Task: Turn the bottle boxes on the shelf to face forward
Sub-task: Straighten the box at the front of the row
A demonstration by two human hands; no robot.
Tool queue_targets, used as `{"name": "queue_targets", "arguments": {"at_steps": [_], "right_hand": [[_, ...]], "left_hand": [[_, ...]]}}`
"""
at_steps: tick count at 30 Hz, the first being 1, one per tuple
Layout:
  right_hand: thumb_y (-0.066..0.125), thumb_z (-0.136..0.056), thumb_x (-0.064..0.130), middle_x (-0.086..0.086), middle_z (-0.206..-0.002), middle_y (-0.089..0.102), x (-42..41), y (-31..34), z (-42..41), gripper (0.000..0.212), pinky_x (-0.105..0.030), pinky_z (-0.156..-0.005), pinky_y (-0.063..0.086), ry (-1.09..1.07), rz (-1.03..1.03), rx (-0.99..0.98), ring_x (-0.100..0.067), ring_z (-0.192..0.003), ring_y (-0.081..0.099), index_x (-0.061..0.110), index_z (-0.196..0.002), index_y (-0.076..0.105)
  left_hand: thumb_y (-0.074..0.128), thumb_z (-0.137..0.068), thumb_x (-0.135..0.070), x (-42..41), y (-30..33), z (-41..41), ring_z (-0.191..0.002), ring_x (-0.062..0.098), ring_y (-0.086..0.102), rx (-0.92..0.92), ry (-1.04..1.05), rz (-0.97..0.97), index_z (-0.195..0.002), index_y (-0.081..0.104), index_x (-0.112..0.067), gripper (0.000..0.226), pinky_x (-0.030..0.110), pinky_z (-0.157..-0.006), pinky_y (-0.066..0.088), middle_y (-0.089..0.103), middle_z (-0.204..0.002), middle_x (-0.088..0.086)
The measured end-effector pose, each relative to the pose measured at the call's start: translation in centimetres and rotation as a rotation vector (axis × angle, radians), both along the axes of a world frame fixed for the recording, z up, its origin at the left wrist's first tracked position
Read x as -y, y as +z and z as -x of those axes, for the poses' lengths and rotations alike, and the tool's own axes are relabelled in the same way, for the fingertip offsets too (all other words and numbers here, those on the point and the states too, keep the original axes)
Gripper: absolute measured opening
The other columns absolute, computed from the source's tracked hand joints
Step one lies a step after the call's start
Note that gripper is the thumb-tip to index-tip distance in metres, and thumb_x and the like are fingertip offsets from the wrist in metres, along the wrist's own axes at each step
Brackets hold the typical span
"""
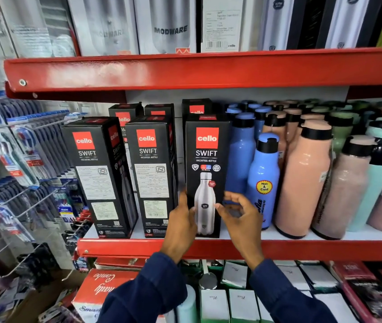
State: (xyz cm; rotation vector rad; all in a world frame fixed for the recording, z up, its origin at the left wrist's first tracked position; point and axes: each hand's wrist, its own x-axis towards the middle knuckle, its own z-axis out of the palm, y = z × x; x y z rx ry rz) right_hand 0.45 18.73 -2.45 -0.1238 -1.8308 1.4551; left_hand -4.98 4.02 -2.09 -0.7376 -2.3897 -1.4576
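Nearest the camera: two dark blue sleeves [152, 287] rising from the lower edge toward the red middle shelf [301, 249]. Below that shelf, white boxes [218, 304] and a red carton [106, 285].

Left hand [181, 226] pressed against the lower left edge of the right Cello Swift box [206, 176], thumb lying across its front panel, fingers wrapped round the left side. Right hand [241, 217] just beside the box's lower right edge, fingers spread and curled, not clamped; contact with the box uncertain.

Right Cello Swift box: tall, black, upright at the front edge of the middle shelf. Red logo square at top, "SWIFT" in white beneath, a row of small badges, then a printed steel bottle. Front panel facing outward.

Left of it, middle Cello Swift box [152, 178] and left Cello Swift box [96, 178], both upright, showing white label panels with fine print and barcodes; the left one angled, a side panel also visible. More black boxes [124, 113] stacked behind.

Right of the held box, blue bottle [263, 183] with a yellow "Hot & Cold" sticker, then peach bottles [304, 183] and pale green ones further back.

Above, red upper shelf [185, 68] carrying white Modware boxes [169, 26]. Far left, toothbrush packs [22, 145] on hooks.
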Motion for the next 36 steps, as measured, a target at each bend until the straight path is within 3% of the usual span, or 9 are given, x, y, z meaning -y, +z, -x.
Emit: {"name": "queue_targets", "arguments": {"at_steps": [3,11,16,21,24,26,29,32,36], "right_hand": [[0.079,-0.079,0.012,0.016,-0.097,0.072,0.3,-0.1,0.1,0.031,-0.002,-0.066,0.05,0.013,0.008,-0.012,0.009,-0.081,0.068,0.021,-0.107,0.07],[0.076,-0.082,0.011,0.001,-0.104,0.074,-0.3,-0.7,0.7,0.035,-0.003,-0.069,0.05,-0.014,0.005,0.023,0.008,-0.084,0.068,0.014,-0.116,0.069],[0.074,-0.082,0.007,0.0,-0.109,0.073,0.0,-0.6,0.4,0.035,-0.006,-0.072,0.052,-0.015,0.022,0.012,0.005,-0.086,0.07,0.017,-0.116,0.068],[0.074,-0.082,0.008,0.005,-0.103,0.073,1.1,-0.1,-1.6,0.029,-0.026,-0.081,0.058,-0.18,-0.001,-0.144,-0.015,-0.091,0.071,0.025,-0.106,0.069],[0.067,-0.083,0.011,0.008,-0.096,0.074,2.4,1.2,-2.7,0.026,-0.021,-0.079,0.057,-0.139,-0.043,-0.208,-0.014,-0.087,0.071,0.032,-0.099,0.071],[0.062,-0.085,0.012,0.009,-0.098,0.076,4.1,1.9,-2.7,0.028,-0.019,-0.082,0.056,0.026,-0.093,-0.133,-0.012,-0.091,0.072,0.03,-0.104,0.072],[0.057,-0.091,0.012,0.008,-0.122,0.071,7.4,2.2,-2.0,0.04,-0.014,-0.093,0.051,0.267,-0.191,0.055,0.0,-0.11,0.066,0.025,-0.128,0.063],[0.053,-0.095,0.01,-0.002,-0.139,0.06,9.8,1.9,-0.9,0.049,-0.011,-0.103,0.042,0.267,-0.221,0.152,0.001,-0.125,0.055,0.016,-0.143,0.047],[0.049,-0.096,0.012,-0.007,-0.111,0.074,11.3,1.9,0.2,0.053,0.0,-0.068,0.045,0.129,-0.261,0.229,-0.001,-0.104,0.064,0.016,-0.148,0.039]], "left_hand": [[0.045,-0.1,-0.002,0.1,-0.5,0.0,-0.074,0.038,0.069,0.021,0.031,0.048,-0.142,0.033,-0.007,0.044,0.024,-0.052,0.036,0.064,-0.077,0.006],[0.047,-0.102,-0.011,0.5,-1.1,-0.3,-0.051,0.007,0.054,0.004,0.041,0.115,-0.132,0.042,-0.006,0.031,0.017,-0.044,0.04,0.063,-0.072,0.003],[0.046,-0.102,-0.008,0.8,-0.6,-0.9,-0.051,0.007,0.051,0.014,0.025,0.147,-0.133,0.042,-0.002,0.032,0.017,-0.044,0.038,0.056,-0.066,-0.004],[0.058,-0.097,-0.018,3.7,0.0,-2.5,-0.083,0.008,0.07,-0.078,0.012,0.122,-0.144,0.048,-0.013,0.048,0.028,-0.081,0.058,0.074,-0.093,-0.008],[0.063,-0.095,-0.024,6.3,1.2,-3.3,-0.074,-0.007,0.07,-0.205,0.083,0.107,-0.121,0.07,-0.02,0.028,0.003,-0.071,0.052,0.075,-0.091,-0.018],[0.062,-0.093,-0.032,7.9,2.3,-3.4,-0.072,0.003,0.073,-0.298,0.209,0.104,-0.115,0.073,-0.017,0.029,0.01,-0.071,0.057,0.08,-0.097,-0.003],[0.06,-0.092,-0.04,9.9,3.4,-2.9,-0.078,0.02,0.074,-0.327,0.387,0.116,-0.126,0.065,-0.011,0.045,0.031,-0.075,0.063,0.078,-0.099,0.008],[0.064,-0.091,-0.04,10.5,3.6,-2.0,-0.067,0.013,0.068,-0.279,0.45,0.197,-0.139,0.052,-0.004,0.061,0.026,-0.07,0.054,0.077,-0.092,0.012],[0.063,-0.088,-0.037,10.2,2.9,-0.7,-0.073,0.021,0.068,-0.19,0.381,0.205,-0.149,0.032,0.0,0.078,0.026,-0.071,0.051,0.073,-0.09,0.016]]}}
